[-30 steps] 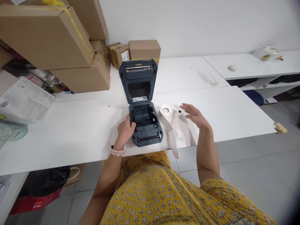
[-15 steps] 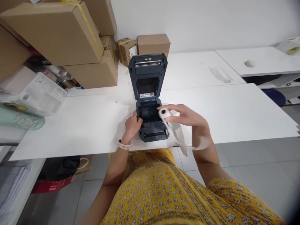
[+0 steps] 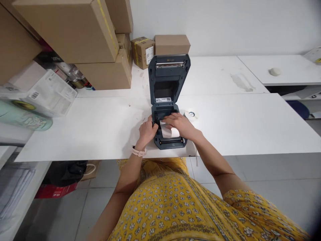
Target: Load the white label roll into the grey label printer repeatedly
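A dark grey label printer stands on the white table with its lid raised. My left hand grips the left side of its base, thumb over the rim. Inside the open base, my right hand has its fingers closed over a white label roll. A loose end of the roll curls forward above the black roller at the printer's front. The roll's far side is hidden under my fingers. Beside the printer, just past my right hand, lies another white roll.
Cardboard boxes are stacked at the back left, with smaller cartons behind the printer. A green bottle and a white box sit at far left. A crumpled clear wrapper lies back right on the table.
My right hand has carried the label roll left and down into the printer's base. The second roll beside the printer now shows. My left hand keeps its hold, and the view has shifted slightly.
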Available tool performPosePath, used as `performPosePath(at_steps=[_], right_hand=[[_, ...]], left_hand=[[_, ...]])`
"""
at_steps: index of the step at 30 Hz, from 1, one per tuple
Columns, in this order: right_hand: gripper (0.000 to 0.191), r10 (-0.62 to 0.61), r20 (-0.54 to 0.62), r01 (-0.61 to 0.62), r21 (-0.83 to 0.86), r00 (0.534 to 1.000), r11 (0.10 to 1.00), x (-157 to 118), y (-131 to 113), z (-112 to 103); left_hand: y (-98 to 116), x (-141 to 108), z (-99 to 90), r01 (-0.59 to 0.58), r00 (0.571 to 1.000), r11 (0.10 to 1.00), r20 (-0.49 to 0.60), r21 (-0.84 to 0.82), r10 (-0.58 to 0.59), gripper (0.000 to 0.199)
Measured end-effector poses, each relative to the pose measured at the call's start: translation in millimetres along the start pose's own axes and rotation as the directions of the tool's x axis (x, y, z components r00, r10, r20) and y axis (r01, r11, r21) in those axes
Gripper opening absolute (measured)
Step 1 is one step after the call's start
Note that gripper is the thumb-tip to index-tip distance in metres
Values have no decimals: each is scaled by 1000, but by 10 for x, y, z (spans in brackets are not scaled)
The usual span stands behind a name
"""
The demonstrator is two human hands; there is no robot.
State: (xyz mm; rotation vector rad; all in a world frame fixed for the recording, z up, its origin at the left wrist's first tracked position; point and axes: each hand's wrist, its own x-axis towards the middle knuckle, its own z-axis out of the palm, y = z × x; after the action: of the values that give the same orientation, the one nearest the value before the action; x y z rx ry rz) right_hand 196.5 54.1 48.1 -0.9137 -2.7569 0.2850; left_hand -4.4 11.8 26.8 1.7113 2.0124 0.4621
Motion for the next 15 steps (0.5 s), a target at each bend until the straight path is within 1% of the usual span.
performPosePath(at_steps=[4, 8, 13, 15], right_hand=[[37, 1, -66, 6, 102, 998, 995, -359, -273, 91], [39, 48, -140, -33, 108, 989, 994, -638, -500, 200], [34, 71, -142, -53, 124, 987, 991, -785, -597, 198], [38, 66, -124, -49, 133, 990, 990, -816, -591, 191]], left_hand=[[11, -18, -11, 17, 1000, 1000, 1, -21, -17, 62], [39, -69, -35, 29, 999, 995, 29, -99, -26, 61], [33, -104, 3, 9, 1000, 980, -21, -198, -13, 59], [19, -97, 28, -5, 1000, 968, -19, -250, 0, 60]])
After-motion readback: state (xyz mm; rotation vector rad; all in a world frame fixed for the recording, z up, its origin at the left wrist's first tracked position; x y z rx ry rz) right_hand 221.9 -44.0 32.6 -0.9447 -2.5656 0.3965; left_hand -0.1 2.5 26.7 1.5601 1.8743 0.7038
